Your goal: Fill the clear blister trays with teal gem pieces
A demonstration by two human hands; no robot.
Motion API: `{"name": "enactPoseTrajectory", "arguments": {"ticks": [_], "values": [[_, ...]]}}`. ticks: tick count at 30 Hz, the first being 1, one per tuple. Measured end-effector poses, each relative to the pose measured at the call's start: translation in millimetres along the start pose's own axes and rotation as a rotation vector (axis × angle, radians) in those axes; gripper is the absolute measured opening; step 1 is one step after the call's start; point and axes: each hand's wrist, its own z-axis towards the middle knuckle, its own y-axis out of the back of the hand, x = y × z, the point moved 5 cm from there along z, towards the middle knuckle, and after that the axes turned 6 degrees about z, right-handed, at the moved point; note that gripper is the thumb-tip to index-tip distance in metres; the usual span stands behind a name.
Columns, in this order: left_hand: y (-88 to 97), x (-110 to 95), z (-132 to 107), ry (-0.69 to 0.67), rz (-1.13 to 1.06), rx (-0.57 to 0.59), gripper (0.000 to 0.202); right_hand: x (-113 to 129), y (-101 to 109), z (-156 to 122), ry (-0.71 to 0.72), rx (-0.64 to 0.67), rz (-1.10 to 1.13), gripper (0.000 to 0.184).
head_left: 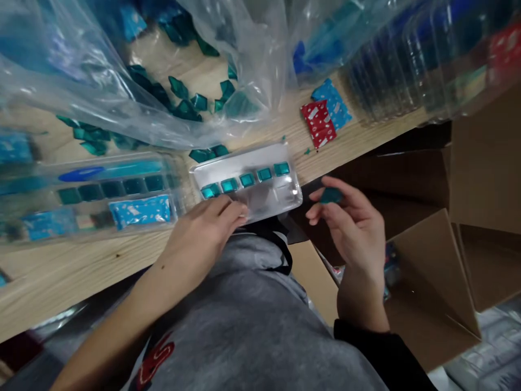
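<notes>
A clear plastic tray (264, 200) lies at the table's edge, a row of several teal gem-like pieces (246, 180) sitting in its small compartments. My left hand (205, 228) is at the near left of this tray, fingers bent together over its rim and thumb side partly hidden. To the right of the tray, past the table edge, my right hand (350, 217) pinches one dark teal gem-like piece (331, 195) between thumb and fingers in the air. Just behind the tray lie loose teal pieces (208, 153) of the same kind.
A large clear plastic bag (260, 81) with teal pieces spreads over the table's back. Filled clear trays (173, 163) stand at left. A red packet (319, 124) and a blue packet (336, 103) lie near stacked clear trays (391, 70). Open cardboard boxes (431, 282) are at lower right.
</notes>
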Motion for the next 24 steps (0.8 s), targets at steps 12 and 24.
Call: {"name": "enactPoseTrajectory", "arguments": {"ticks": [12, 24], "values": [[8.4, -19, 6, -0.157, 0.179, -0.053, 0.022, 3, 15, 9, -0.004, -0.084, -0.115, 0.015], [49.9, -2, -13, -0.005, -0.165, -0.182, 0.007, 11, -29, 28, -0.049, 0.097, -0.343, 0.056]]}}
